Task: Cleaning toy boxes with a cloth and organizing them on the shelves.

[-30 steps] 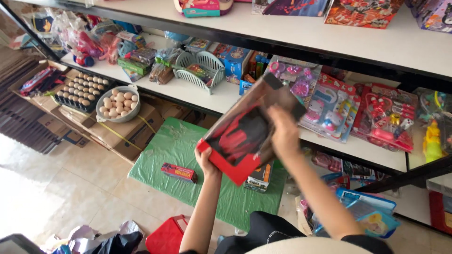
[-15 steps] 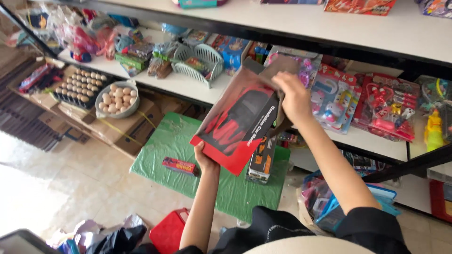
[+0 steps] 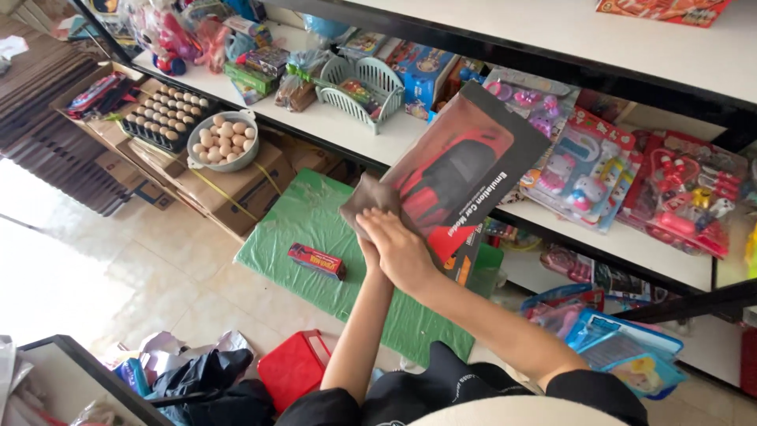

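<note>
Toy box (image 3: 465, 170): glossy card, clear plastic window; cloth (image 3: 369, 199): matt brown.

Bright daylight pours in from the left, washing the floor tiles (image 3: 71, 260) nearly white (detail there is lost). The shelves (image 3: 339, 126) are evenly lit with soft shadows beneath. The box's (image 3: 465, 170) clear window shows faint glare; focus is sharp throughout.

Left hand (image 3: 367, 251) mostly hidden behind right hand (image 3: 400, 248); brown cloth (image 3: 369, 201) covers the red-and-black toy-car box's (image 3: 465, 170) lower corner (grip unclear).
</note>
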